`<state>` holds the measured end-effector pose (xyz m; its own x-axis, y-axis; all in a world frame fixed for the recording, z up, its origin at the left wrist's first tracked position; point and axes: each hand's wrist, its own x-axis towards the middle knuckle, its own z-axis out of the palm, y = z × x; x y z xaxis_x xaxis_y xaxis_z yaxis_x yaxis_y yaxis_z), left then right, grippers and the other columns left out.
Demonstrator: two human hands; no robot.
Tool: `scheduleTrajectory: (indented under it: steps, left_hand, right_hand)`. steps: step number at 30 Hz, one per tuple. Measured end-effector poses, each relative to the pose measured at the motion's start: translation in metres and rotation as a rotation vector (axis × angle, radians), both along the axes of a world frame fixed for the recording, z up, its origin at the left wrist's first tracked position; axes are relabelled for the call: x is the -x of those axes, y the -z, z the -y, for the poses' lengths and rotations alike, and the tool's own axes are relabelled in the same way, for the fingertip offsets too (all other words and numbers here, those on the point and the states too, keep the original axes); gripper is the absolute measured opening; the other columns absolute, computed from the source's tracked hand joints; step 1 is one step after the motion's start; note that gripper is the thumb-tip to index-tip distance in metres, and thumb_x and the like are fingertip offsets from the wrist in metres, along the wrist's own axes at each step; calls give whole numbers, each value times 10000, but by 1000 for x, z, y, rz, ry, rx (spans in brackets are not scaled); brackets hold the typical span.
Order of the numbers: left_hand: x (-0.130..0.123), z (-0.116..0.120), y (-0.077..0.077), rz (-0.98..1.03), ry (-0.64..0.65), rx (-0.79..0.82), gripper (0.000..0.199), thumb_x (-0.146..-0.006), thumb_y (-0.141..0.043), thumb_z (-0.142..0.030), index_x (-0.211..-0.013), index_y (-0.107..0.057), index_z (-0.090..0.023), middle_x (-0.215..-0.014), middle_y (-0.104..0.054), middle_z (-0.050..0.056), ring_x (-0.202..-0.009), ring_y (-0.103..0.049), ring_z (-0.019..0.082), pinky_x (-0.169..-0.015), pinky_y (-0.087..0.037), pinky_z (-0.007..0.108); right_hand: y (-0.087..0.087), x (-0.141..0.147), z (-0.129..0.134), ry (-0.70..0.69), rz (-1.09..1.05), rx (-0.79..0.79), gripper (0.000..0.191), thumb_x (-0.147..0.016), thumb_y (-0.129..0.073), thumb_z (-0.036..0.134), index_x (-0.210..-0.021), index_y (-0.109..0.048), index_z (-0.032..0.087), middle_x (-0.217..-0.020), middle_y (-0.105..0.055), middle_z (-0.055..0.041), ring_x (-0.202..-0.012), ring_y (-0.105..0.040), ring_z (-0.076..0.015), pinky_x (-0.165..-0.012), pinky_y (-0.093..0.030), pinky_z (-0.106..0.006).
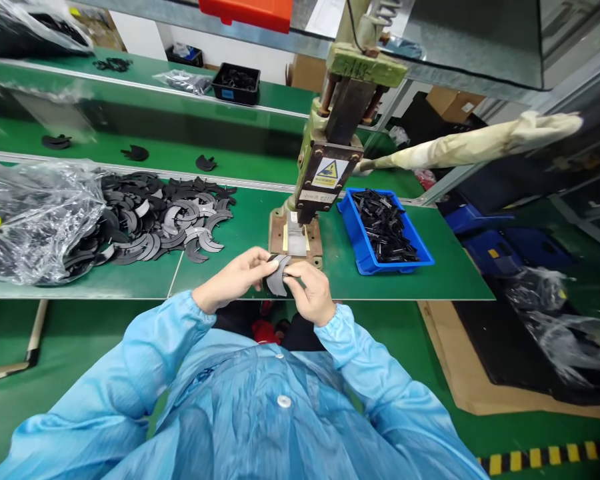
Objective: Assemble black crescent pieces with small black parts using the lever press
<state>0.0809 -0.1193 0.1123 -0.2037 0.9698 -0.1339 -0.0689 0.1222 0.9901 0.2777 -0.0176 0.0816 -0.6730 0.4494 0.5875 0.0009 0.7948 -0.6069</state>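
Note:
My left hand (237, 277) pinches a curved dark grey piece (278, 279) between thumb and fingers, just over the table's front edge. On the other side of that piece, my right hand (310, 290) has its thumb and fingertips closed at its edge. Directly beyond both hands is the base (296, 240) of a green hand press (330, 147). A large pile of similar curved pieces (170, 220) lies to the left. To the right of the press, a blue bin (387, 268) holds many small black parts (385, 223).
A clear plastic bag (35, 220) covers the pile's left part. The press's wrapped lever (480, 147) sticks out to the right at height. Behind, a green belt (170, 143) carries several loose pieces, and a black bin (236, 83) stands farther back.

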Motion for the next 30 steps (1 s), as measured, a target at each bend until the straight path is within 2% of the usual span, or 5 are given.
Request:
scheduleTrajectory:
  steps: [3, 8, 13, 20, 30]
  left_hand:
    - [12, -3, 11, 48, 23, 43, 530, -867, -824, -679, -844, -661, -176, -686, -602, -20, -548, -525, 95, -506, -453, 222]
    - [55, -41, 38, 199, -359, 105, 446, -878, -892, -507, -811, -597, -179, -667, -622, -8, -527, -585, 86, -484, -489, 183]
    - [94, -127, 45, 262, -505, 229, 351, -893, -905, -236, -875, -560, -175, -762, -648, 28, -594, -681, 119, -584, -617, 236]
    - [119, -233, 40, 136, -522, 123, 263, -985, -765, -169, -1207, -626, -151, -1065, -744, 118, -938, -803, 178, -912, -682, 327]
    - [88, -175, 100, -278, -365, 24, 215, -1025, -619, -141, -1225, -683, -188, -1284, -781, 139, -1143, -779, 202, -1119, -590, 386]
  right_hand:
    - [7, -7, -12, 49, 18, 32, 207, -1014, -662, 304, -1207, -721, 260, -1136, -803, -75, -1084, -769, -206, -974, -645, -390]
    - [34, -40, -51, 400, -61, 128, 281, -1060, -561, 350, -1296, -653, 230, -1173, -740, -124, -1083, -730, -214, -1001, -631, -443]
    - [63, -62, -77, 548, -70, 170, 270, -1047, -571, 394, -1218, -671, 211, -1155, -724, -135, -1045, -720, -220, -913, -648, -427]
    - [67, -63, -77, 550, -37, 156, 236, -1047, -568, 391, -1157, -694, 225, -1118, -747, -116, -996, -729, -219, -878, -652, -408]
    - [71, -63, -77, 531, -3, 172, 241, -1061, -543, 387, -1151, -696, 225, -1126, -746, -112, -1025, -731, -220, -899, -640, -403]
